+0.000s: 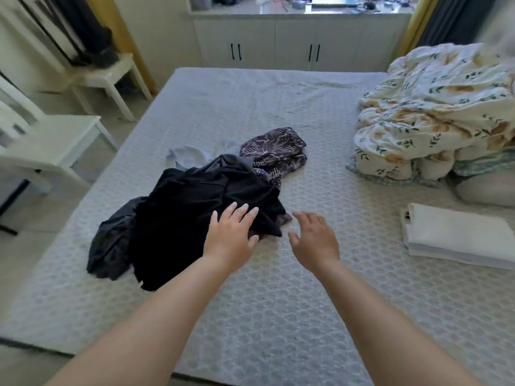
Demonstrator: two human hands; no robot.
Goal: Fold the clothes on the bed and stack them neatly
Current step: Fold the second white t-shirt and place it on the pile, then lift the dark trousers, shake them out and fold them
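Note:
A heap of unfolded clothes lies in the middle of the bed (320, 302). A crumpled black garment (195, 213) is on top, with a dark grey piece (111, 240) at its left. A patterned purple garment (276, 154) and a pale blue one (189, 157) lie behind it. My left hand (231, 235) reaches over the near right edge of the black garment, fingers straight and spread. My right hand (312, 240) hovers just right of the heap, fingers loosely spread, holding nothing. A folded white cloth (459, 235) lies flat at the right.
A bunched floral duvet (434, 112) fills the bed's far right corner, with a pillow (485, 190) beneath it. White chairs (53, 146) and a white stool (111, 76) stand left of the bed. White cabinets (292, 43) run along the far wall.

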